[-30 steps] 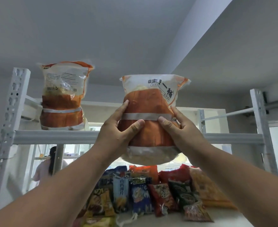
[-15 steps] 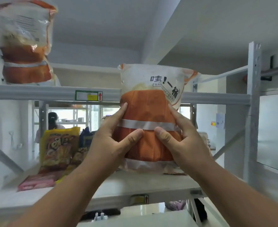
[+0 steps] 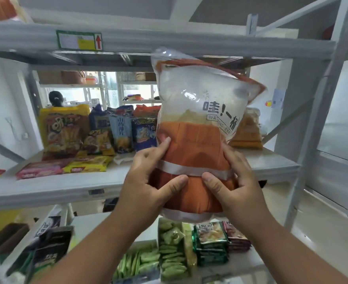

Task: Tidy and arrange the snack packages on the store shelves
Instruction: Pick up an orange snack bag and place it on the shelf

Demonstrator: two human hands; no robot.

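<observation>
I've got the big orange-and-clear snack bag (image 3: 197, 136) up in both hands, held upright in front of the middle shelf (image 3: 66, 183) and clear of its board. My left hand (image 3: 146, 179) has its grip wrapped round the bag's left side, thumb across the orange front just under the pale band, fingers reaching up the side. My right hand (image 3: 236, 181) mirrors it on the right side, thumb pressed into the front close to the other thumb, fingers curled round the far edge. The bag's crinkled clear top leans a little right, just below the upper shelf beam (image 3: 169, 39), which carries a green-framed label (image 3: 79, 40) with a red arrow.

Far left on the middle shelf stands a yellow chip bag (image 3: 63, 128), with blue packets (image 3: 124, 130) beside it and a pink pack (image 3: 39, 170) lying flat nearer me. Behind my bag, to the right, sits another orange bag (image 3: 248, 132). On the lower shelf I see green packets (image 3: 169, 251).
</observation>
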